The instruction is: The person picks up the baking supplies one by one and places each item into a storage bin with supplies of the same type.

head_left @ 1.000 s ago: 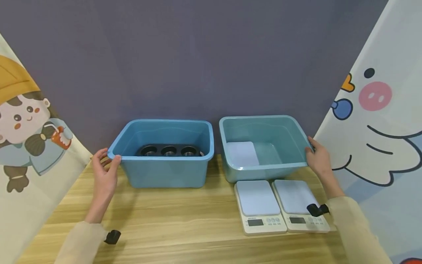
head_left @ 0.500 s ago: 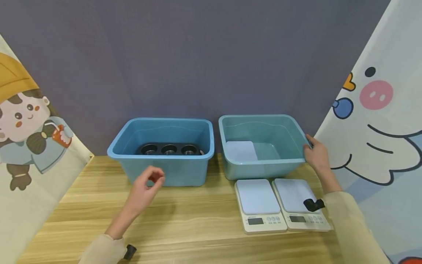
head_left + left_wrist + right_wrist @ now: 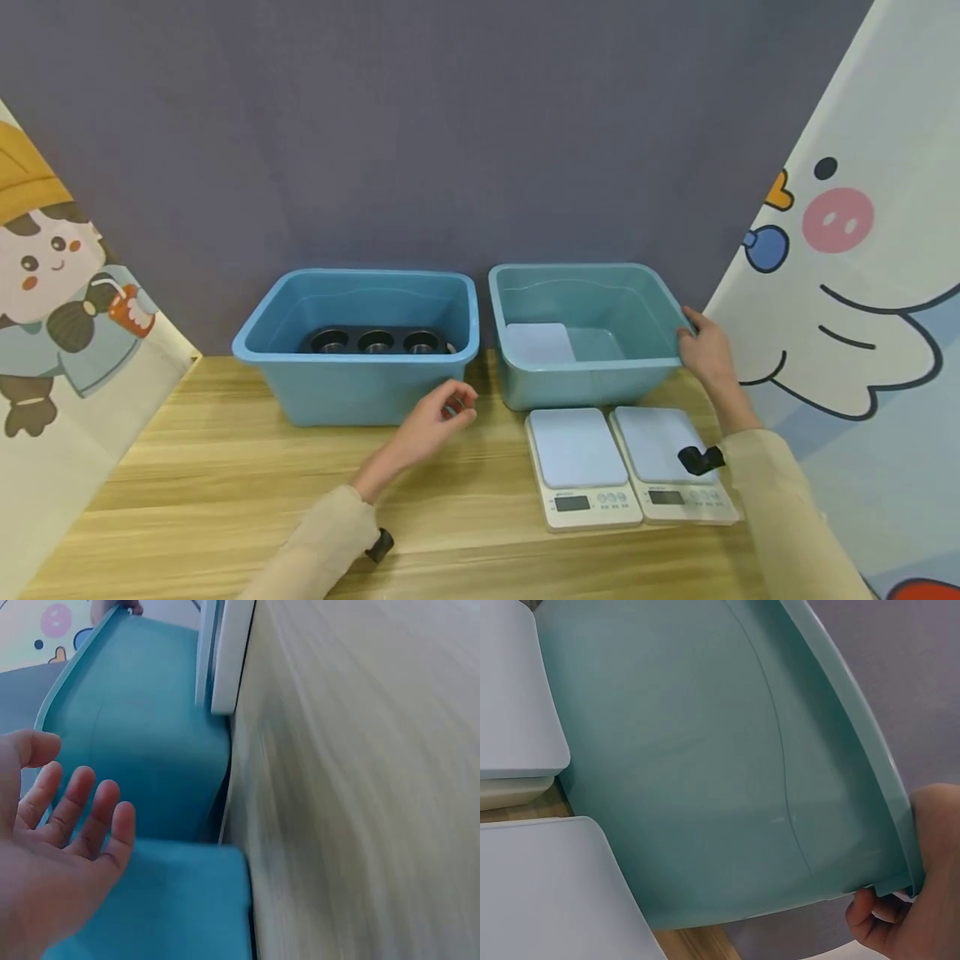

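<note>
Two plastic bins stand side by side on the table. The right one is a teal bin [image 3: 592, 385], and my right hand [image 3: 708, 350] grips its right rim. In the right wrist view, curled fingers [image 3: 864, 915] show under the edge of that rim. My left hand [image 3: 427, 427] holds nothing and hovers in front of the right end of the blue bin [image 3: 337, 396], its fingers loosely bent. In the left wrist view its palm and spread fingers [image 3: 94, 829] are in sight. A dark muffin tin [image 3: 353, 336] lies inside the blue bin, partly hidden by the front wall.
Two kitchen scales, a left one [image 3: 577, 450] and a right one [image 3: 660, 446], lie close in front of the teal bin. Inside that bin is a flat white panel [image 3: 540, 343]. A grey backdrop [image 3: 450, 133] rises behind the wood-grain table [image 3: 187, 500].
My left hand has let go of the blue bin's left front corner and swung right across its front. My right hand stays on the teal bin's rim.
</note>
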`<action>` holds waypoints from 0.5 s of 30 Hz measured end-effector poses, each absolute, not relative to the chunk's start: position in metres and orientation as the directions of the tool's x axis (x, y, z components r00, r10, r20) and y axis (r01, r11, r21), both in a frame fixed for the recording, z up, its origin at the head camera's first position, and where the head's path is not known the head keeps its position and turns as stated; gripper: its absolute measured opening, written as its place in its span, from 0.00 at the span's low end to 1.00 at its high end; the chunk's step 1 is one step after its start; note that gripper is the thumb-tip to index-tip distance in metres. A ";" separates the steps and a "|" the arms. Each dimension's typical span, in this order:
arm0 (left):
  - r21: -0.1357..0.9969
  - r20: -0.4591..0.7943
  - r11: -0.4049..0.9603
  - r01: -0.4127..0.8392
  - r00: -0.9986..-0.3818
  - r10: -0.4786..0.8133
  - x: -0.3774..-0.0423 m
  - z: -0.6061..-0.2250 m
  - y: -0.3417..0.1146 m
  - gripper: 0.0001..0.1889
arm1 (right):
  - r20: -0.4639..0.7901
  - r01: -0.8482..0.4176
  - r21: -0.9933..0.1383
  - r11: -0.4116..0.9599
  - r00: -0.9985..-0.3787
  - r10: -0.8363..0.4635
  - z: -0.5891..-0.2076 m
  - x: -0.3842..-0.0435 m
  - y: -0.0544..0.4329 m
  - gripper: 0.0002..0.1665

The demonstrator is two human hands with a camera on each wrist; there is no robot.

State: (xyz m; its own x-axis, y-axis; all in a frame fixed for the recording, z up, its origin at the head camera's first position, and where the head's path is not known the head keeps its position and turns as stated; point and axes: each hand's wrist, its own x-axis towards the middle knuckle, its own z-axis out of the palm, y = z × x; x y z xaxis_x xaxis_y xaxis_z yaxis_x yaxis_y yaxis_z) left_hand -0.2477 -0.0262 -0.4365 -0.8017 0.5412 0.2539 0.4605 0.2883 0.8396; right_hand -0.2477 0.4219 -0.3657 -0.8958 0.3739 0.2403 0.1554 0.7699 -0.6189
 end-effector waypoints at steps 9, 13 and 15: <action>0.843 0.226 0.258 0.472 -0.746 0.627 -0.243 -0.449 0.010 0.17 | 0.220 0.160 -0.635 0.755 -0.900 0.376 -0.365 -0.251 0.424 0.32; 0.862 0.197 0.260 0.436 -0.759 0.621 -0.244 -0.452 0.022 0.19 | 0.217 0.160 -0.639 0.752 -0.901 0.376 -0.364 -0.251 0.423 0.32; 0.868 0.181 0.268 0.417 -0.771 0.611 -0.244 -0.454 0.028 0.20 | 0.215 0.164 -0.634 0.755 -0.901 0.376 -0.364 -0.252 0.422 0.32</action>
